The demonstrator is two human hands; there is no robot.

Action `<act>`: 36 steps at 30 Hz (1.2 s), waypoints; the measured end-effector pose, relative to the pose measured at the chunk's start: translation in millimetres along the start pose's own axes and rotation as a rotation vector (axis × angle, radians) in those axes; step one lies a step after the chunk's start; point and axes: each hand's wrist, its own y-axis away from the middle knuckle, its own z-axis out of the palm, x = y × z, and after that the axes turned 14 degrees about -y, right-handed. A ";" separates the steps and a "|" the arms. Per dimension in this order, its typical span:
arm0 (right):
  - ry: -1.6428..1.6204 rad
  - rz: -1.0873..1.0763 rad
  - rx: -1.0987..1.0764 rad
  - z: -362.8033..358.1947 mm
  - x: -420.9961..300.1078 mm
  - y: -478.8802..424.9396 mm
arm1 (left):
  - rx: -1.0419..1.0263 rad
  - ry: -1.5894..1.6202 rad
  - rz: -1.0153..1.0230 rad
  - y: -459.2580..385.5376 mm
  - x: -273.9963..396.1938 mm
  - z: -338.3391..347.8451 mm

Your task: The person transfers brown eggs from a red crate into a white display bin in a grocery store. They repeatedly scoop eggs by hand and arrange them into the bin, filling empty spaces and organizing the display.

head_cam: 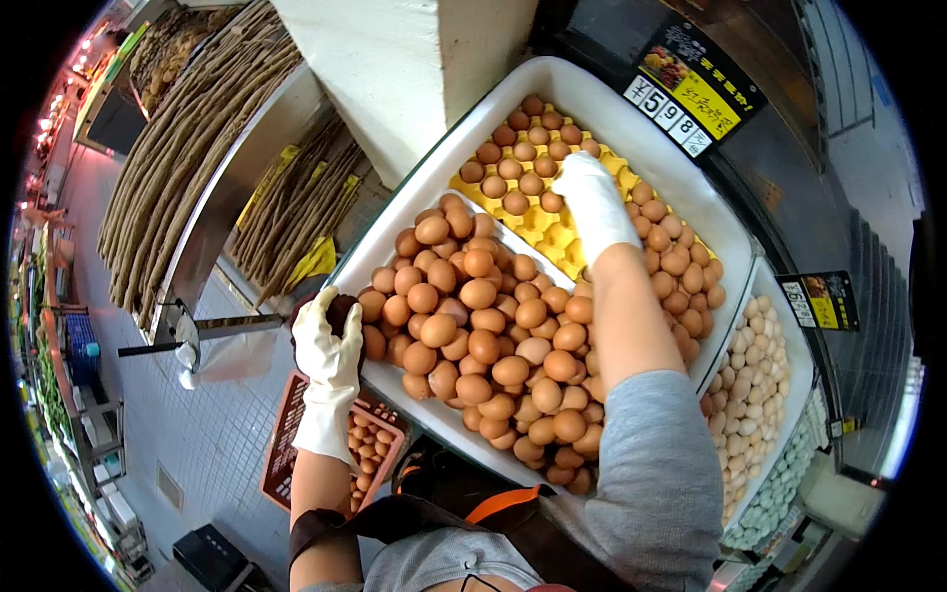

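Note:
My left hand, in a white glove, is at the left edge of a white bin. Its fingers curl around a dark maroon thing, perhaps cloth, most of which the hand hides. My right hand, gloved too, reaches over a yellow egg tray in the bin. Its fingertips point down and are hidden, so I cannot tell whether they hold an egg. Brown eggs sit in the tray's far cups, and several nearer cups are bare. A large heap of loose brown eggs fills the bin's near side.
The white bin stands against a pillar. More brown eggs lie right of my forearm. Pale eggs fill the neighbouring bin. A red crate with eggs is below my left hand. Long yams lie on a left-hand shelf.

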 end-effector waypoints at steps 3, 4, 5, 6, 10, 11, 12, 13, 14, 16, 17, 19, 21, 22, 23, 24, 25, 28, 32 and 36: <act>0.113 -0.181 -0.150 -55.0 1.6 39.3 | -0.007 0.023 -0.007 1.7 1.0 -0.4; 0.041 -0.202 -0.188 -64.2 10.2 39.2 | -0.004 0.012 -0.008 2.0 1.0 1.2; -0.033 -0.221 -0.229 -66.9 23.4 34.8 | -0.039 0.017 -0.013 -0.5 3.3 -0.4; -0.249 -0.220 -0.277 -60.4 33.0 31.3 | -0.045 0.022 -0.005 -1.0 4.9 1.0; -0.209 -0.397 -0.127 -34.8 17.1 43.6 | -0.063 0.018 -0.022 -0.1 2.5 -0.8; -0.278 -0.369 -0.127 -32.6 17.1 44.1 | -0.060 0.024 -0.018 0.0 2.3 -0.5; -0.558 -0.278 -0.236 -25.1 49.9 16.2 | -0.053 0.021 0.013 -4.7 7.3 4.0; -0.480 -0.258 -0.279 -17.7 35.5 9.1 | -0.058 -0.009 0.000 -2.0 2.4 2.8; -0.397 -0.229 -0.303 -19.9 27.0 7.2 | -0.063 -0.020 -0.004 -1.7 0.9 1.7; -0.255 -0.184 -0.341 -26.2 16.9 6.7 | -0.073 -0.039 -0.014 -1.2 0.6 1.7; -0.235 -0.182 -0.343 -30.7 14.5 8.1 | -0.066 -0.033 -0.012 -1.6 1.2 1.9; -0.218 -0.184 -0.335 -35.9 11.2 10.7 | -0.058 -0.020 -0.013 -1.6 1.5 4.0; -0.224 -0.164 -0.314 -43.8 19.5 15.9 | -0.067 -0.003 -0.002 -5.2 4.4 4.2; -0.240 -0.174 -0.326 -42.4 14.2 14.7 | -0.071 -0.006 -0.019 -2.4 3.4 2.4; -0.254 -0.180 -0.337 -40.5 9.9 14.7 | -0.074 -0.009 -0.036 0.2 2.5 0.6; -0.265 -0.178 -0.343 -42.0 11.0 16.0 | -0.064 0.004 -0.039 1.8 3.2 0.0; -0.286 -0.176 -0.345 -41.7 10.8 17.7 | -0.061 0.009 -0.037 2.9 1.7 0.4; -0.416 -0.116 -0.347 -34.1 12.1 27.8 | -0.074 0.023 -0.040 2.8 -0.3 -1.2; -0.914 -0.003 -0.385 -30.3 46.8 33.6 | -0.083 0.017 -0.043 -3.6 6.0 -0.6; -1.350 -0.035 -0.389 -38.3 46.5 104.7 | -0.076 -0.053 -0.038 1.3 -6.8 -4.4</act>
